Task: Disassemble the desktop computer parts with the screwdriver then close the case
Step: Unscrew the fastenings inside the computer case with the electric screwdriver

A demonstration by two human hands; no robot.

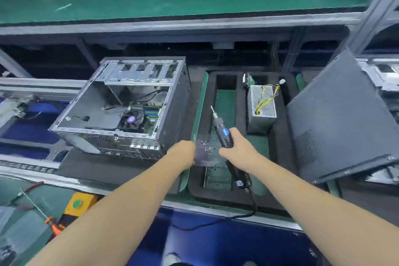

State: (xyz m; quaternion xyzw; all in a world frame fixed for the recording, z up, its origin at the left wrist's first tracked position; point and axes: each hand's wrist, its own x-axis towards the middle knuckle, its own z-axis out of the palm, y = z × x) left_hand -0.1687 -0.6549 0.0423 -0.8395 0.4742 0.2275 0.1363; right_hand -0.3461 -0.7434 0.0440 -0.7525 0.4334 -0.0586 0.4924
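while the right hand (237,147) grips the electric screwdriver (223,134) with its bit tilted up and away, the open computer case (121,110) lies to the left of both hands, on its side with the open face up. left hand (183,153) sits just right of the case's near corner, fingers at the edge of a small clear plate (207,153) over the black foam tray (278,170); grip is blurred, cannot tell if it pinches the plate. motherboard with fan (131,120) is still inside the case, toward its right wall. case long axis runs left-right across the desk. left hand is nearer the case, so the screwdriver likely needs to swing left over that wall. removed power supply (262,106) sits in the tray, right of the case; side panel (339,119) leans further right.
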